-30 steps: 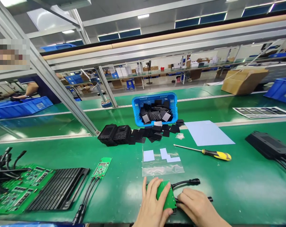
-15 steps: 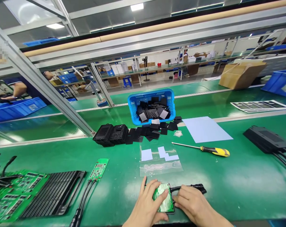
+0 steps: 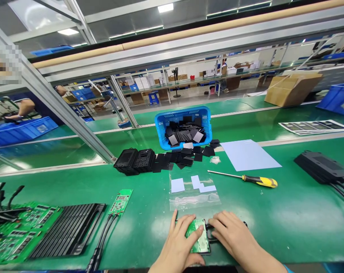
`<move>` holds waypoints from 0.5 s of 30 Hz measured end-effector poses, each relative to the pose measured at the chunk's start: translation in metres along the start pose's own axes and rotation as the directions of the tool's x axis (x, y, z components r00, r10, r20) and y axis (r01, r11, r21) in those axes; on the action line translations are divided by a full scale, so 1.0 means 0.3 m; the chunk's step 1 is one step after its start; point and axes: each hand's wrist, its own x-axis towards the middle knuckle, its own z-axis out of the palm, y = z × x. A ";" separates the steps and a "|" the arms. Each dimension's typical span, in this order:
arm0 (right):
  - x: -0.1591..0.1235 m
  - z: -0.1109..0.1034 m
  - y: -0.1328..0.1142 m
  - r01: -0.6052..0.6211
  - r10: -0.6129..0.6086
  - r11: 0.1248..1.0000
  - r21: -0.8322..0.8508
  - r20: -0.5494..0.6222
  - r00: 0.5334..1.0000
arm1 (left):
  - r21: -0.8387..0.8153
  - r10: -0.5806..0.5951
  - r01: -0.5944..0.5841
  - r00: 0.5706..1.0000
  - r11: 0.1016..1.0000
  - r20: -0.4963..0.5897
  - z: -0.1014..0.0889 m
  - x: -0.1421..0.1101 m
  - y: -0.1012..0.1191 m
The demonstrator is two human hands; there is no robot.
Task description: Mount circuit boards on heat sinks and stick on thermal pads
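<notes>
A green circuit board (image 3: 202,239) sits in a thin black housing near the bench's front edge. My left hand (image 3: 179,242) grips it from the left, one finger lying across its face and the thumb low at the near side. At the board's right edge, my right hand (image 3: 233,235) closes its fingers over the black cables (image 3: 213,239) that come out there. That hand covers most of the cables; a dark end shows past its knuckles. Just beyond the board lies a clear plastic bag (image 3: 194,201) with white pads (image 3: 177,185) on it.
A yellow-black screwdriver (image 3: 258,181) and a white sheet (image 3: 250,155) lie ahead. Behind are a blue basket (image 3: 158,131) of black plates and stacked black housings (image 3: 126,161). Left are a cabled board (image 3: 121,203), finned black parts (image 3: 66,229) and more boards; right, black cased units (image 3: 322,165).
My right hand has shifted up and forward along the board's right side, its fingers now stretched over the cables. The left hand keeps its hold on the board.
</notes>
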 end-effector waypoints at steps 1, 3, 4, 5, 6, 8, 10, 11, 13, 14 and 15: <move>0.005 0.005 0.003 -0.017 0.017 1.000 -0.008 0.013 1.000 | -0.004 -0.004 0.004 1.000 1.000 0.005 0.002 -0.001 0.000; 0.013 0.019 0.009 -0.056 0.055 0.998 0.009 0.096 0.994 | -0.020 -0.024 0.024 1.000 1.000 0.007 0.006 -0.003 0.002; 0.017 0.023 0.010 -0.085 0.080 0.996 0.030 0.149 0.986 | -0.030 -0.038 0.038 0.999 0.999 0.003 0.007 -0.003 0.003; 0.020 0.024 0.012 -0.118 0.105 0.991 0.055 0.197 0.975 | -0.038 -0.050 0.050 0.999 0.998 -0.001 0.009 -0.004 0.004; 0.025 0.021 0.012 -0.150 0.126 0.985 0.084 0.240 0.963 | -0.043 -0.056 0.056 0.998 0.997 -0.002 0.009 -0.004 0.005; 0.035 0.006 0.012 -0.203 0.150 0.967 0.152 0.303 0.941 | -0.040 -0.049 0.049 0.999 0.998 0.005 0.009 -0.003 0.008; 0.049 -0.014 0.012 -0.258 0.180 0.944 0.206 0.334 0.925 | -0.029 -0.038 0.038 0.999 0.999 0.015 0.006 -0.001 0.010; 0.058 -0.023 0.013 -0.295 0.203 0.929 0.222 0.360 0.911 | -0.026 -0.035 0.036 0.999 0.999 0.016 0.005 0.001 0.011; 0.080 -0.036 0.021 -0.365 0.242 0.902 0.231 0.429 0.870 | -0.024 -0.036 0.036 0.999 0.999 0.015 0.004 0.003 0.013; 0.092 -0.040 0.026 -0.389 0.249 0.892 0.231 0.467 0.848 | -0.022 -0.038 0.038 0.999 0.999 0.014 0.004 0.004 0.013; 0.104 -0.043 0.032 -0.398 0.242 0.888 0.232 0.501 0.831 | -0.020 -0.036 0.036 0.999 0.999 0.011 0.004 0.005 0.014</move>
